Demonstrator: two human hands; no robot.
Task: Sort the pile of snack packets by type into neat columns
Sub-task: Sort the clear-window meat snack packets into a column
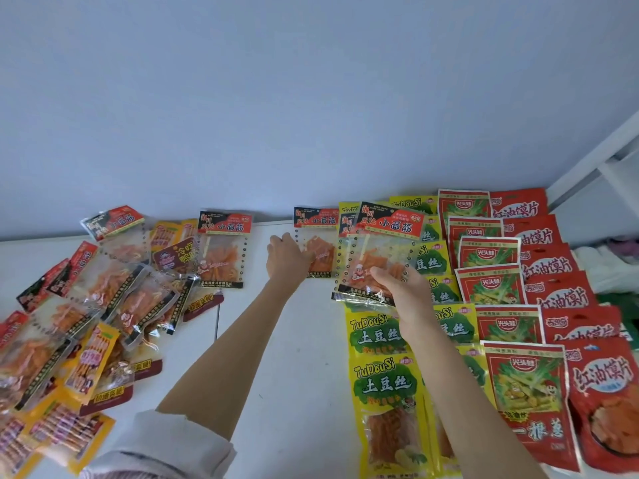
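Pinching a clear red-topped packet of orange strips point(375, 257) at its lower edge, right hand point(403, 288) holds it over the yellow-green packet column point(378, 340); left hand point(287, 259) rests flat-fingered on a matching packet point(316, 247) on the white table point(294, 357).

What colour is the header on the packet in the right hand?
Red and black, on the clear packet the right hand holds; head view.

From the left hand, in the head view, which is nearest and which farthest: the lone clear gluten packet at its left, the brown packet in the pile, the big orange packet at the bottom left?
1. Lone clear gluten packet, just left of the left hand.
2. Brown packet, farther left, at the pile's edge.
3. Big orange packet, bottom left corner.
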